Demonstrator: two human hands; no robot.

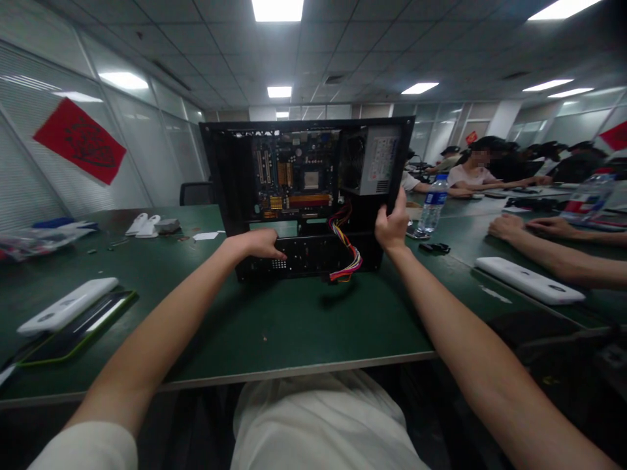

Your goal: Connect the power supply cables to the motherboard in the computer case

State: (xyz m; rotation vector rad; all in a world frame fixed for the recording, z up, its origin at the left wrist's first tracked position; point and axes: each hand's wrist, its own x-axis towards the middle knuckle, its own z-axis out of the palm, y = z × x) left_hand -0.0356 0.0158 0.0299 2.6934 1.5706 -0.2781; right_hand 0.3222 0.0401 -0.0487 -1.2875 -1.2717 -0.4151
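A black computer case [225, 189] stands tilted up on the green table, its open side facing me. Inside it a motherboard [294, 170] shows on the back panel, with a grey power supply [375, 160] at the upper right. A bundle of coloured cables [350, 251] hangs from the power supply over the lower panel. My left hand [257, 243] grips the lower panel near its left end, fingers hidden behind the edge. My right hand [393, 224] is closed around the right side of the case, thumb up.
A white device [68, 305] and a dark green-edged phone [81, 326] lie at left. On the right are a water bottle [434, 205], a black item [435, 248] and another white device [529, 281]. Another person's hands [507, 226] rest nearby. The table edge [294, 373] runs before me.
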